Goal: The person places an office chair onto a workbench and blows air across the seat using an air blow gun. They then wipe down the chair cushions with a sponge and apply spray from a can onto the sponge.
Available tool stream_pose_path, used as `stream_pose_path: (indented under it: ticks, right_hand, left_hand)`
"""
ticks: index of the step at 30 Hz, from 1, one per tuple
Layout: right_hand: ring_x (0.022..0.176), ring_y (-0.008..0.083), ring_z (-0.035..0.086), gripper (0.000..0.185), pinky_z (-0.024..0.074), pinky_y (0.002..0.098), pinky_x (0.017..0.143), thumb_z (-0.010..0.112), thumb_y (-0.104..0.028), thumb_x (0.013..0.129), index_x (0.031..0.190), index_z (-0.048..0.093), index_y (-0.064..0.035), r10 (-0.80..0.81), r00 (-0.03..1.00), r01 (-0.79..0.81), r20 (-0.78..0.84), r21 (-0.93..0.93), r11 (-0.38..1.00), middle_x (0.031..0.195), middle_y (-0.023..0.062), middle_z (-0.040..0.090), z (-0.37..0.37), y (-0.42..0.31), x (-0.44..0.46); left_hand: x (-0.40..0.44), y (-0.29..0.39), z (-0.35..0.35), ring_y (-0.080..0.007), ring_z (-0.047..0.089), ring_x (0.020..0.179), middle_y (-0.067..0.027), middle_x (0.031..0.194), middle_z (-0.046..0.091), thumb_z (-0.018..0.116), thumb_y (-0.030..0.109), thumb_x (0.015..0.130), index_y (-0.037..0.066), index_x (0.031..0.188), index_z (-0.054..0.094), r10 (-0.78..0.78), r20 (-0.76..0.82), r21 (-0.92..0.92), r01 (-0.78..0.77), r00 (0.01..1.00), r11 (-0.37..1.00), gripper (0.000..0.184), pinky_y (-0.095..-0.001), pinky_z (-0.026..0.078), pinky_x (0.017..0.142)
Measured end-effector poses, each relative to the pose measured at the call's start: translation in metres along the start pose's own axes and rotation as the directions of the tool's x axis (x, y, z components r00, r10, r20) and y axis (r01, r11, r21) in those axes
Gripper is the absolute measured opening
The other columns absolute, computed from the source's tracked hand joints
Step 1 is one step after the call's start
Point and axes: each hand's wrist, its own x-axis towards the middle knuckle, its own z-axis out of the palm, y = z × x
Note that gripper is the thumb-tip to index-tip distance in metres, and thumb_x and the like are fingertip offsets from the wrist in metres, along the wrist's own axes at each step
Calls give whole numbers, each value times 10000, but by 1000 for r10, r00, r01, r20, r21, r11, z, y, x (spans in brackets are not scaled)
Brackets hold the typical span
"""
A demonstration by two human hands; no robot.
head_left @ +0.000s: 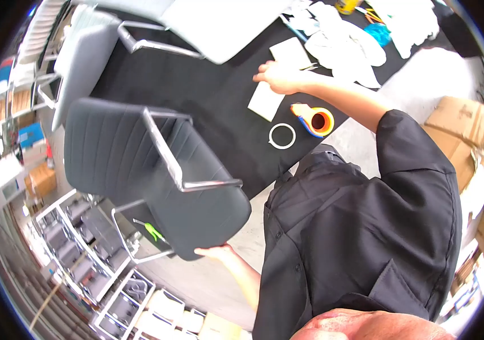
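Observation:
A dark grey office chair (pixel 157 164) with ribbed upholstery and chrome armrests lies tilted at the left of the black-covered table (pixel 219 102). My left hand (pixel 213 252) is closed on the near edge of its seat. Over the table, my right hand (pixel 279 77) reaches across a white flat sheet or card (pixel 266 103), fingers extended; whether they touch it is unclear. Close to that hand are an orange-and-blue tape dispenser (pixel 317 120) and a thin white ring (pixel 282 136). A small metal tip shows beside the wrist, its kind unclear.
Crumpled white wrapping (pixel 344 45), a blue bundle (pixel 378 34) and a yellow container (pixel 346 5) lie at the far right. Light grey chairs (pixel 208 22) stand beyond. A green-handled tool (pixel 152 231) shows past the armrest. Cardboard boxes (pixel 457 127) flank my right side.

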Motion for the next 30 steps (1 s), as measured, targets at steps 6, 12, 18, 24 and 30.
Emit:
stream_pose_path:
  ticks: [6, 12, 18, 24, 30]
  right_hand:
    - [1243, 306, 538, 474, 441, 469, 1061, 685, -81, 833, 1304, 673, -136, -58, 993, 88, 101, -327, 941, 1242, 105, 610, 21, -2, 19]
    - [1077, 389, 601, 211, 491, 460, 942, 646, 10, 704, 911, 636, -31, -137, 989, 143, 64, -103, 984, 1027, 167, 638, -3, -19, -2]
    - [815, 207, 646, 250, 489, 361, 722, 672, 3, 733, 947, 544, -14, 36, 994, -75, 102, 404, 912, 812, 63, 613, -67, -115, -88]
    - [1035, 90, 638, 456, 504, 266, 956, 674, 23, 860, 1306, 580, 13, 224, 969, 17, -103, 934, 356, 1096, 29, 685, -32, -200, -156]
    - [1036, 68, 621, 363, 487, 254, 913, 710, -31, 873, 1222, 611, -26, 260, 948, 116, -183, 960, 253, 1093, 0, 668, 17, -291, -188]
  left_hand:
    - [-5, 7, 5, -341, 423, 1443, -99, 1602, 403, 275, 698, 1032, 117, 1573, 359, -43, -186, 15, 47, 982, 999, 799, -555, 398, 1163]
    - [-32, 42, 32, -256, 558, 1224, -76, 1437, 525, 358, 692, 1028, 105, 1478, 454, -189, -377, 47, 222, 907, 974, 746, -424, 528, 910]
    - [21, 62, -54, -246, 630, 1135, -79, 1320, 613, 452, 609, 1038, 83, 1395, 529, -232, -288, -85, 217, 929, 973, 640, -390, 567, 868]
    - [84, 81, -94, -257, 660, 1120, -120, 1278, 648, 488, 484, 1058, -1, 1332, 573, -126, -69, 109, 133, 990, 985, 564, -419, 585, 876]
    - [92, 73, -89, -233, 690, 1047, -102, 1231, 664, 472, 456, 1058, 25, 1290, 597, -114, 39, 176, 105, 993, 979, 505, -361, 597, 786]
